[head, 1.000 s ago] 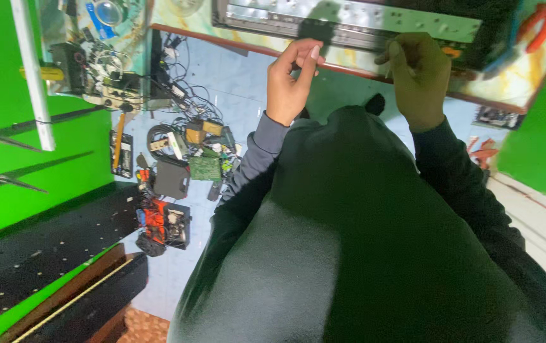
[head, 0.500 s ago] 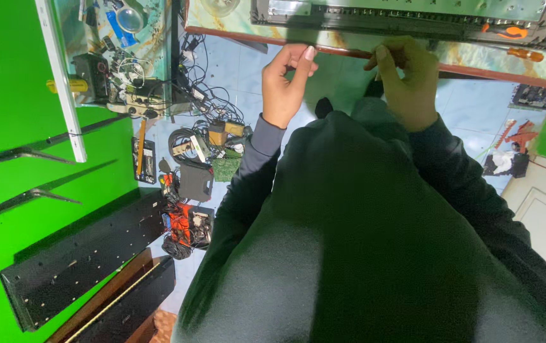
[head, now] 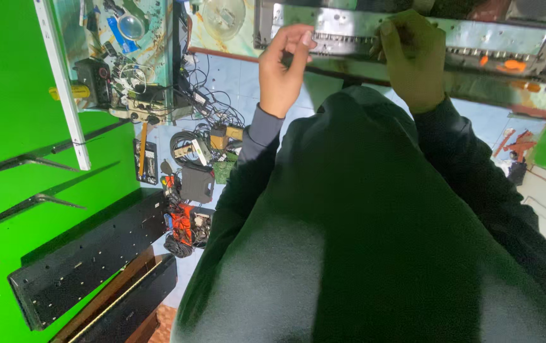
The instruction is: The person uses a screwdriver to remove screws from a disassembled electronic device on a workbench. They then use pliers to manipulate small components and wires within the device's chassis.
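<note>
Two hands are raised to one long metal chassis (head: pixel 412 38), a silver-grey strip of equipment that runs across the top of the view and lies on the edge of a worn, paint-stained bench (head: pixel 476 89). The left hand (head: pixel 282 70) is curled, fingers bent close together with the fingertips (head: pixel 306 38) resting on the near edge of the chassis; whether it pinches anything small there cannot be told. The right hand (head: pixel 416 60) is closed over the same edge a little further along, knuckles up, its fingers folded onto the metal; whether it grips anything besides the chassis is hidden by the hand itself. The person's dark sweater (head: pixel 374 228) fills the middle and lower part of the view and blocks most of the floor below the bench. To the left, on the pale blue floor, lies a heap of electronic parts: coiled black cables (head: pixel 187 143), a dark grey box (head: pixel 197 184), and an orange and black module (head: pixel 187 222). Two black perforated panels (head: pixel 89 254) lie lower left, one above the other. A white bar (head: pixel 63 82) stands slanted at upper left beside a second cluttered worktop (head: pixel 159 38), where one clear round lens (head: pixel 132 26) lies. A yellow-handled tool (head: pixel 70 93) pokes out behind the bar.
</note>
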